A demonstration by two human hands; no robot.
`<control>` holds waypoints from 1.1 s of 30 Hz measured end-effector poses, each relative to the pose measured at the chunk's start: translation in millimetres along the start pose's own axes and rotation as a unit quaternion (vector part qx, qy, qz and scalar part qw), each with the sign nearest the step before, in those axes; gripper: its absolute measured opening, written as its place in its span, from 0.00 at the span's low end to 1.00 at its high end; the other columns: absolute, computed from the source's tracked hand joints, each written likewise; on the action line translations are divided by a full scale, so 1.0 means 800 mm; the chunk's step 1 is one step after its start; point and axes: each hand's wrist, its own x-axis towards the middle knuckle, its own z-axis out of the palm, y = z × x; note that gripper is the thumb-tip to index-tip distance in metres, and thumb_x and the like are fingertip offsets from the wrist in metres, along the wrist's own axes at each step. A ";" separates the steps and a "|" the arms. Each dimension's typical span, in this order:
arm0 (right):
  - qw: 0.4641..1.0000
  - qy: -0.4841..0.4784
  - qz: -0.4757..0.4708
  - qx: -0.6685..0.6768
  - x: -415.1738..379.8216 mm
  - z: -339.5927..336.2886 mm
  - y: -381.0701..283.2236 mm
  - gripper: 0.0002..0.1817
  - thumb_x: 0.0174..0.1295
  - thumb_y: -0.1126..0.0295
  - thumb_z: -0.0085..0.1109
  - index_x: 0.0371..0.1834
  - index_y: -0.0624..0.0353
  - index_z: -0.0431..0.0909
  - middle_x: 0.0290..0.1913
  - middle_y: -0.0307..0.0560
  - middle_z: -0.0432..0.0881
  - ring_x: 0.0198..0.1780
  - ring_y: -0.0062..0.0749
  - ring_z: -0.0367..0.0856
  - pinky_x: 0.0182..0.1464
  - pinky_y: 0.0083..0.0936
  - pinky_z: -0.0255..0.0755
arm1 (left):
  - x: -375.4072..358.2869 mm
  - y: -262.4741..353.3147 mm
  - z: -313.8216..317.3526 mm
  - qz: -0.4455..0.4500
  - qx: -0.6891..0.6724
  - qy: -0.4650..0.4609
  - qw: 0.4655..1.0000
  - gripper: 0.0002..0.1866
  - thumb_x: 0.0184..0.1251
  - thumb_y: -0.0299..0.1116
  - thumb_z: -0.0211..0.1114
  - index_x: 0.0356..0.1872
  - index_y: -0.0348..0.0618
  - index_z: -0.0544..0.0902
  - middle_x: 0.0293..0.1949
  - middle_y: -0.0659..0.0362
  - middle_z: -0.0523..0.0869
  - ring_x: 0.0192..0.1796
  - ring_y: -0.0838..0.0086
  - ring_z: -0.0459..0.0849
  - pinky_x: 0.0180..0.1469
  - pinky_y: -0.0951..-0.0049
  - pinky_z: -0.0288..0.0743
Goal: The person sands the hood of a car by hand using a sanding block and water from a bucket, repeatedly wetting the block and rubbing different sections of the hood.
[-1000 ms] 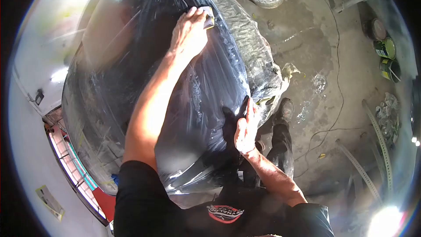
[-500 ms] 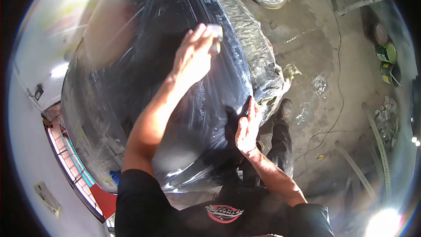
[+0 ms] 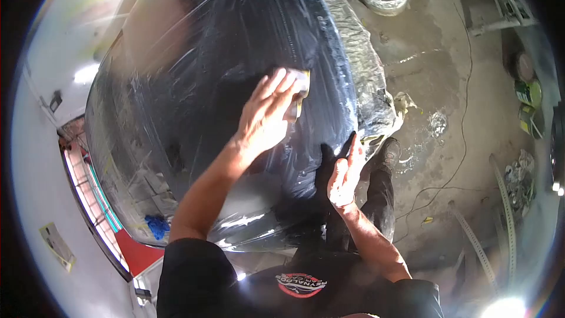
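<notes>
A dark, wet car panel (image 3: 235, 41) streaked with pale residue fills the middle of the view. On its surface, my left hand (image 3: 265, 112) presses a grey sheet with yellowish edges, which looks like folded sandpaper (image 3: 302, 84). My fingers lie over the sheet, hiding part of it. My right hand (image 3: 346, 174) is at the panel's near right edge, fingers stretched out and thumb apart, holding nothing. Crumpled masking plastic (image 3: 359, 53) runs along the panel's right side, just beyond that hand.
A bucket (image 3: 385, 3) of murky liquid stands at the top right. A cable (image 3: 465, 135) crosses the concrete floor. Cans (image 3: 528, 93) and perforated metal strips (image 3: 475, 238) lie far right. A blue crumpled cloth (image 3: 157, 227) sits at the panel's lower left.
My left hand has slid the sandpaper toward me along the panel. My right hand keeps its place at the edge. The whole view has shifted slightly.
</notes>
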 end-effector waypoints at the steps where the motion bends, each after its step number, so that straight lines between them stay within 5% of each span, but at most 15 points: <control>1: 1.000 -0.005 0.003 -0.009 0.003 -0.003 -0.005 0.33 0.79 0.67 0.41 0.82 0.75 0.54 0.76 0.73 0.64 0.74 0.63 0.65 0.78 0.50 0.56 | 0.010 -0.022 -0.004 0.009 0.018 0.003 1.000 0.21 0.74 0.25 0.60 0.66 0.35 0.79 0.67 0.39 0.80 0.74 0.43 0.75 0.77 0.49 0.69; 3: 1.000 -0.011 0.008 0.006 0.006 -0.006 -0.010 0.33 0.79 0.67 0.40 0.82 0.75 0.54 0.77 0.72 0.64 0.74 0.62 0.65 0.78 0.50 0.55 | 0.080 -0.114 0.007 -0.063 0.035 0.101 0.992 0.19 0.78 0.28 0.58 0.65 0.33 0.78 0.65 0.38 0.82 0.70 0.40 0.78 0.74 0.49 0.73; 4: 1.000 -0.009 -0.003 0.007 0.005 -0.003 -0.007 0.33 0.79 0.67 0.40 0.82 0.75 0.54 0.77 0.72 0.64 0.74 0.61 0.65 0.78 0.49 0.55 | 0.113 -0.186 0.022 -0.003 0.164 0.131 0.978 0.20 0.78 0.33 0.59 0.62 0.27 0.78 0.57 0.38 0.85 0.55 0.37 0.84 0.61 0.48 0.79; 5: 1.000 -0.003 -0.013 0.007 0.006 -0.002 -0.003 0.33 0.80 0.67 0.40 0.82 0.75 0.54 0.77 0.72 0.64 0.74 0.61 0.65 0.78 0.49 0.55 | 0.147 -0.233 0.024 -0.006 0.088 0.172 0.981 0.21 0.78 0.34 0.59 0.62 0.26 0.78 0.56 0.35 0.84 0.52 0.38 0.84 0.59 0.49 0.80; 6: 1.000 0.001 -0.022 0.007 0.003 -0.002 -0.001 0.32 0.80 0.66 0.39 0.82 0.75 0.54 0.77 0.72 0.64 0.74 0.61 0.65 0.78 0.49 0.55 | 0.162 -0.265 0.033 -0.016 0.214 0.103 0.971 0.22 0.84 0.36 0.46 0.68 0.36 0.78 0.71 0.45 0.79 0.73 0.47 0.75 0.76 0.54 0.68; 9: 1.000 -0.010 0.012 0.010 0.002 -0.003 -0.004 0.35 0.85 0.54 0.35 0.84 0.71 0.53 0.81 0.63 0.62 0.78 0.53 0.62 0.80 0.44 0.51 | 0.139 -0.210 0.018 -0.047 0.093 0.158 0.982 0.21 0.77 0.34 0.60 0.62 0.27 0.78 0.57 0.34 0.83 0.55 0.37 0.84 0.61 0.49 0.80; 12: 1.000 -0.012 -0.002 0.015 0.002 -0.003 -0.002 0.35 0.85 0.55 0.36 0.84 0.71 0.52 0.81 0.64 0.62 0.75 0.52 0.64 0.79 0.43 0.52 | 0.010 -0.070 -0.018 -0.053 0.055 0.067 0.995 0.25 0.72 0.27 0.63 0.68 0.29 0.76 0.70 0.37 0.77 0.74 0.40 0.74 0.76 0.49 0.70; 15: 1.000 -0.005 -0.011 0.002 0.003 -0.001 -0.005 0.33 0.85 0.58 0.37 0.84 0.71 0.53 0.82 0.62 0.61 0.74 0.50 0.65 0.78 0.43 0.53 | -0.104 0.019 -0.031 -0.072 -0.036 0.017 0.997 0.24 0.62 0.23 0.65 0.62 0.31 0.82 0.71 0.41 0.78 0.77 0.47 0.73 0.78 0.45 0.66; 20: 0.999 0.002 -0.027 0.020 -0.001 0.003 0.007 0.32 0.85 0.61 0.38 0.84 0.71 0.54 0.83 0.61 0.61 0.76 0.49 0.62 0.79 0.42 0.50 | 0.023 -0.127 -0.023 -0.080 0.082 0.065 0.991 0.25 0.74 0.29 0.63 0.70 0.32 0.75 0.71 0.39 0.76 0.76 0.44 0.72 0.77 0.52 0.70; 21: 0.999 0.010 -0.039 0.026 -0.003 0.006 0.011 0.32 0.85 0.61 0.38 0.84 0.71 0.54 0.83 0.60 0.60 0.76 0.49 0.62 0.80 0.42 0.50 | 0.057 -0.196 0.001 -0.015 0.150 0.142 0.978 0.19 0.77 0.34 0.60 0.63 0.34 0.80 0.63 0.40 0.82 0.65 0.42 0.81 0.68 0.50 0.77; 23: 0.999 0.016 -0.026 0.033 -0.007 0.006 0.014 0.32 0.85 0.61 0.38 0.83 0.71 0.55 0.82 0.62 0.62 0.77 0.52 0.62 0.80 0.45 0.50 | 0.119 -0.234 -0.001 -0.092 0.112 0.112 0.983 0.17 0.78 0.36 0.59 0.57 0.34 0.82 0.59 0.39 0.85 0.60 0.42 0.84 0.65 0.49 0.80; 26: 0.998 0.014 -0.005 0.053 -0.006 0.008 0.016 0.33 0.84 0.59 0.39 0.83 0.71 0.55 0.81 0.66 0.62 0.79 0.58 0.59 0.81 0.49 0.46 | 0.085 -0.212 0.007 -0.031 0.110 0.199 0.973 0.16 0.78 0.36 0.60 0.53 0.34 0.83 0.56 0.39 0.87 0.58 0.40 0.85 0.62 0.49 0.82; 29: 0.998 0.005 0.020 0.064 -0.004 0.007 0.007 0.33 0.84 0.59 0.39 0.83 0.71 0.54 0.82 0.66 0.60 0.80 0.57 0.58 0.82 0.48 0.44 | -0.040 -0.072 -0.026 -0.104 0.042 0.090 0.990 0.24 0.74 0.32 0.62 0.68 0.36 0.80 0.70 0.43 0.80 0.74 0.45 0.75 0.75 0.48 0.70; 30: 0.993 0.015 0.000 0.116 -0.003 0.010 0.008 0.33 0.84 0.60 0.40 0.83 0.73 0.54 0.83 0.65 0.59 0.80 0.55 0.57 0.81 0.48 0.44 | -0.098 -0.052 -0.013 -0.091 -0.032 0.085 0.992 0.37 0.71 0.28 0.65 0.81 0.49 0.66 0.76 0.41 0.72 0.77 0.46 0.72 0.78 0.45 0.66; 33: 0.998 0.003 -0.014 0.057 -0.005 0.008 0.014 0.33 0.84 0.60 0.40 0.83 0.74 0.53 0.82 0.66 0.59 0.79 0.55 0.58 0.81 0.48 0.45 | -0.118 -0.046 -0.039 -0.064 -0.032 0.034 0.997 0.36 0.68 0.23 0.60 0.80 0.45 0.68 0.75 0.43 0.75 0.78 0.49 0.71 0.80 0.46 0.63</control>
